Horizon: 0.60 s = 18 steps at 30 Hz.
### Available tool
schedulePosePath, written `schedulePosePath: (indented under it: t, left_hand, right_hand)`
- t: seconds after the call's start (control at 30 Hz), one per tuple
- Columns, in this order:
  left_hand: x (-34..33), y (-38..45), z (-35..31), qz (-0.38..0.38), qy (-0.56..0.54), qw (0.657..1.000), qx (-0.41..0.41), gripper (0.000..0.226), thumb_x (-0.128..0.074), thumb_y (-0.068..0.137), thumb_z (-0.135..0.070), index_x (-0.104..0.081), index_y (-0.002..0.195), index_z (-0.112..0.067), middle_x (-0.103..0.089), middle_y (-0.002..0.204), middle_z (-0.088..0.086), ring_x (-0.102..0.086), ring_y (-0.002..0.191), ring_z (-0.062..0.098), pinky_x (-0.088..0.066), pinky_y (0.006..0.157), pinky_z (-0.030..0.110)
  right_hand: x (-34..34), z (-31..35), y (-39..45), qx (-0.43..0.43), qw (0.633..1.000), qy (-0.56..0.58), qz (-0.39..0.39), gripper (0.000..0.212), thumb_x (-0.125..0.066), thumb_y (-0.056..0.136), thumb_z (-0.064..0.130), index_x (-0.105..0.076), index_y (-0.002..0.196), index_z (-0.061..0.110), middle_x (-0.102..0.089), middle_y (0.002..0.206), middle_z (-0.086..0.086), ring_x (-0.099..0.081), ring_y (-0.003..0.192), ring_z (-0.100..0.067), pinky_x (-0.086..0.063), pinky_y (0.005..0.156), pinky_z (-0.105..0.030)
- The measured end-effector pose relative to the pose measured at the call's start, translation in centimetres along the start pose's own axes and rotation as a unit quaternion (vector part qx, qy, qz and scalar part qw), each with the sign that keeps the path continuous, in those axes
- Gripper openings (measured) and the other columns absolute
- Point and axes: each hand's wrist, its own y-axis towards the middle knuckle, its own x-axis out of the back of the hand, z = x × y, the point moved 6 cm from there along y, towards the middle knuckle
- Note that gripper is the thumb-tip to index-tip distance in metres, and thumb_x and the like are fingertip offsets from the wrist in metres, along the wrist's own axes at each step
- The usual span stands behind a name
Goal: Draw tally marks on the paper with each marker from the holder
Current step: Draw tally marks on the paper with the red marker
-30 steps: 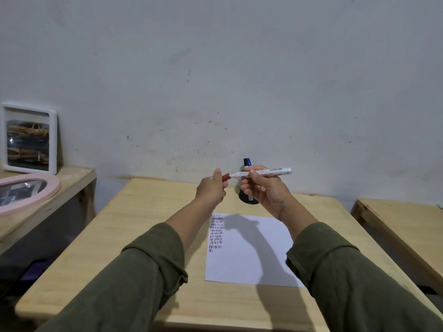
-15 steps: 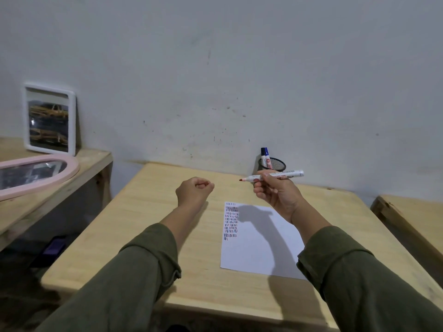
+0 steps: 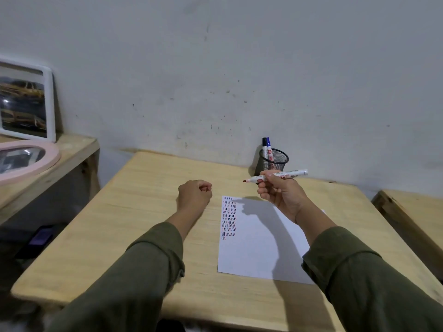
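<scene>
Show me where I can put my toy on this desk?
Bare wood lies left of the paper, out to the desk's left edge, under the left hand. A strip runs along the near edge. It is crowded by the mesh holder, where the right hand holds the red marker.

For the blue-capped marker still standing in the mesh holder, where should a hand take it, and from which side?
Pinch the blue-capped marker by the capped end that sticks out above the mesh holder rim, coming from above and lifting straight up. It stands nearly upright beside a black-capped marker, its lower barrel walled in by the mesh.
</scene>
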Motion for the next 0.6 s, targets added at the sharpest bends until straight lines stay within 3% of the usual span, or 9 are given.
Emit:
schedulePosePath:
  t: [0.37, 0.6]
  left_hand:
    - [-0.5, 1.5, 1.1, 0.006, 0.009, 1.000, 0.018, 0.020, -0.064, 0.078, -0.016, -0.075, 0.094, -0.016, -0.075, 0.096, 0.003, -0.067, 0.098, 0.014, -0.041, 0.082, 0.016]
    - [0.3, 0.3, 1.3, -0.006, 0.034, 0.999, -0.004, 0.048, -0.066, 0.082, -0.028, -0.059, 0.125, -0.008, -0.067, 0.118, 0.009, -0.060, 0.114, 0.019, -0.042, 0.093, 0.026]
  right_hand:
    - [0.5, -1.1, 1.4, -0.009, 1.000, -0.007, -0.019, 0.014, -0.049, 0.094, 0.009, -0.061, 0.089, 0.005, -0.060, 0.063, -0.008, -0.062, 0.049, -0.013, -0.052, 0.047, -0.018]
    - [-0.2, -1.8, 0.6, -0.010, 1.000, -0.013, -0.026, 0.014, -0.050, 0.094, 0.010, -0.063, 0.091, 0.004, -0.059, 0.064, -0.009, -0.060, 0.049, -0.013, -0.052, 0.047, -0.018]
